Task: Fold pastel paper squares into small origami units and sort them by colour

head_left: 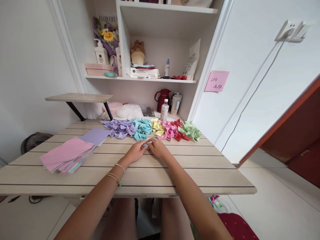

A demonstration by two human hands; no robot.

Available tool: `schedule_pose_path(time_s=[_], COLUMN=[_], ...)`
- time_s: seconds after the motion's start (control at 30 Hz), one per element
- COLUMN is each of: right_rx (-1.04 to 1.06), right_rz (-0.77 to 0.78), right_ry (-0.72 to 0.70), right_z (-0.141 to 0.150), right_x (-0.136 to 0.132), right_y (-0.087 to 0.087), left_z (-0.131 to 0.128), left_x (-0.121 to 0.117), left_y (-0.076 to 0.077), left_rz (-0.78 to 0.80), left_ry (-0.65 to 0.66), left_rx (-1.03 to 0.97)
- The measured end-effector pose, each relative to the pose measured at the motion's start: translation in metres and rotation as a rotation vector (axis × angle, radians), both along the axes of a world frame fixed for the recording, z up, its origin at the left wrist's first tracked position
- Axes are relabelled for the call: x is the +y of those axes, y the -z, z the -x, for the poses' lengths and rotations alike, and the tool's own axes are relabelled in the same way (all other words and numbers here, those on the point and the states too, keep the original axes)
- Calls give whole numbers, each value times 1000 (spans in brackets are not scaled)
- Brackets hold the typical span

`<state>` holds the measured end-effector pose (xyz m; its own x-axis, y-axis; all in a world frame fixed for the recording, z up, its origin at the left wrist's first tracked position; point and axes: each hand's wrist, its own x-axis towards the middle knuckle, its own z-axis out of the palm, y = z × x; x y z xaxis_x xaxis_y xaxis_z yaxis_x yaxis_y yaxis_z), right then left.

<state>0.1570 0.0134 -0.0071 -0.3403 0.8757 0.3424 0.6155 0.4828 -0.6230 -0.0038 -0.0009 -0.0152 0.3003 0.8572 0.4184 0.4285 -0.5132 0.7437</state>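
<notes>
My left hand (135, 152) and my right hand (158, 147) meet above the middle of the table, fingertips pinched together. Between them is a small piece of folded bluish paper (145, 145), mostly covered by the fingers. Just beyond lies a row of folded paper pieces grouped by colour: purple (120, 128), light blue (142, 128), yellow (157, 126), pink (168, 129), red (184, 137) and light green (192, 129). To the left, a fanned stack of coloured paper sheets (66, 152) has pink on top, beside some purple sheets (95, 135).
The slatted wooden table (200, 166) ends close to my body. A small raised shelf (80, 97) stands at back left. Behind the row are a clear bottle (164, 110), a red jug (163, 100) and a tumbler (176, 104). A pink note (216, 81) sticks to the wall.
</notes>
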Motion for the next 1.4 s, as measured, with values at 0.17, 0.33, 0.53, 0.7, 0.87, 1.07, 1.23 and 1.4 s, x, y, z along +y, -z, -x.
schedule_pose_path(time_s=[0.17, 0.33, 0.53, 0.7, 0.87, 1.07, 1.23, 1.4], right_rx=[71, 369, 687, 813, 847, 834, 898, 871], right_rz=[28, 166, 324, 411, 391, 358, 344, 321], right_ry=[-19, -71, -137, -142, -103, -110, -109, -156], right_z=[0, 1, 5, 6, 5, 5, 5, 4], right_x=[1, 4, 6, 8, 10, 12, 13, 12], right_y=[-1, -1, -2, 2, 3, 6, 7, 7], left_z=[0, 0, 0, -1, -2, -1, -1, -3], left_x=[0, 1, 3, 3, 7, 5, 3, 3], left_y=[0, -4, -9, -8, -5, -7, -6, -5], left_rz=[12, 135, 166, 207, 188, 174, 263, 322], left_ry=[-39, -52, -157, -127, -96, -156, -113, -49], left_rx=[-17, -190, -408, -468, -518, -481, -618, -640])
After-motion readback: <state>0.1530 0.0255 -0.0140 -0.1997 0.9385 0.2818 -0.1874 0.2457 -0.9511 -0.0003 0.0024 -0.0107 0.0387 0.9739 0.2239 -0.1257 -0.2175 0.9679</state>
